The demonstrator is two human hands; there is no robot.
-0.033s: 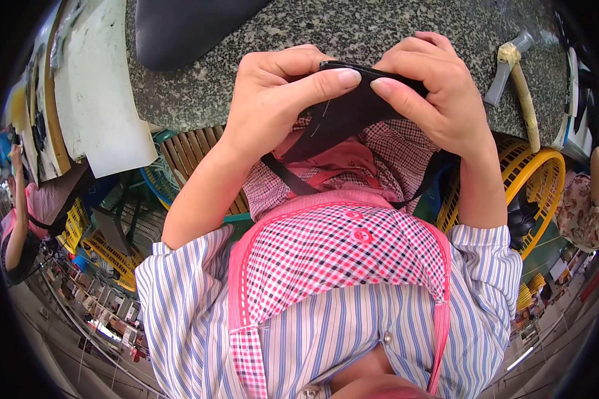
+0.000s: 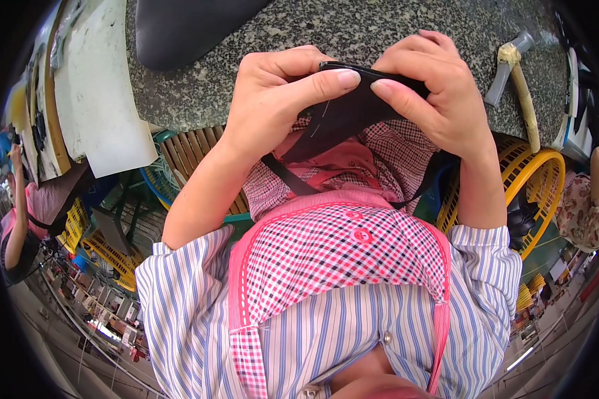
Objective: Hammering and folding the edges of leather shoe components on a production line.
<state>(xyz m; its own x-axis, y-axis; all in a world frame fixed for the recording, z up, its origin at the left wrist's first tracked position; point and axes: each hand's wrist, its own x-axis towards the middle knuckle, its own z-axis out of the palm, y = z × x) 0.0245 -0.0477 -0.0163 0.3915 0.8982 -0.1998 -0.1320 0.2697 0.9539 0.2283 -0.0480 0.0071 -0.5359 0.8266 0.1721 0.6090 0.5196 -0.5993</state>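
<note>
Two-handed hold: black piece (image 2: 346,116) at the near edge of the bench (image 2: 199,96)

Black piece is thin and seems flexible; up in front of the person, above the lap. Upper edge runs roughly level between the hands; lower part hangs down and narrows toward the left. A fine pale line shows on its near face, left side. Whether it touches the bench: cannot tell.

Left hand (image 2: 273,93): grasping the upper edge at its left portion, thumb flat on the near face, fingers bent behind. Right hand (image 2: 439,93): grasping the same edge farther right, thumb likewise on the near face, fingers curled over the back. Thumb tips point at each other, a small gap between.

Bench surface, speckled stone: large smooth dark form (image 2: 186,30) at upper left, beyond the left hand. Hammer (image 2: 510,56) to the right of the right hand; grey head, tan binding at the joint, handle angled toward the person and reaching the bench edge.

Surroundings: white sheet (image 2: 106,86) left of the bench; slatted wooden seat (image 2: 183,159) behind the left forearm; yellow basket (image 2: 558,179) beside the right forearm, dark items inside. Person wears a checked pink apron (image 2: 339,259) over a striped shirt (image 2: 326,326).
</note>
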